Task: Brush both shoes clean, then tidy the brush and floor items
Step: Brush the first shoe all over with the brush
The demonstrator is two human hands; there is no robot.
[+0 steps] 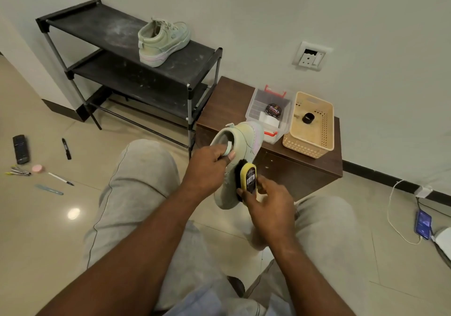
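A black tiered rack (pixel 97 26) and low brown cabinet (pixel 231 96) stand together against a pale wall (pixel 268 10) bearing a socket plate (pixel 311 57), on glossy beige tiles (pixel 48 237).

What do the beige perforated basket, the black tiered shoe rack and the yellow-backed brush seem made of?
Beige perforated basket: likely matte moulded plastic, given its even hole grid. Black tiered shoe rack: dusty, fabric-like shelves on grey, probably metal tubes. Yellow-backed brush: glossy, probably plastic back with a barcode label; dark bristles, fibre unclear.
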